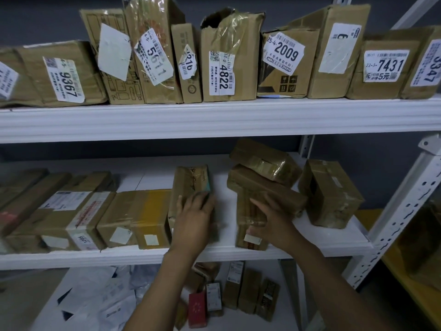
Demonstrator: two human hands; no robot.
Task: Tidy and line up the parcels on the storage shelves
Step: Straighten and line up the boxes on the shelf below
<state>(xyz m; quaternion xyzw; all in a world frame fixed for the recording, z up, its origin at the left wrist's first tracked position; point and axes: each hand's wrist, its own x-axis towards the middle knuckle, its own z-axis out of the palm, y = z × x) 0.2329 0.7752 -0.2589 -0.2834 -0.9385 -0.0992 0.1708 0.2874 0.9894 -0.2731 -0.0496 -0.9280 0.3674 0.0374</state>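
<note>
brown parcels [148,218] lined up on mid shelf [226,182]; rt ones piled askew

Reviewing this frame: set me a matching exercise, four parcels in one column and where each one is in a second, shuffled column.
1. brown cardboard box labelled 4822
2. small red carton
3. brown taped parcel with a teal edge
4. upright brown parcel with a pale label

A. bottom shelf
B. middle shelf, in the right hand's grip
C. top shelf, top torn open
D. middle shelf, in the left hand's grip

Pairs: 1-C, 2-A, 3-D, 4-B
</note>
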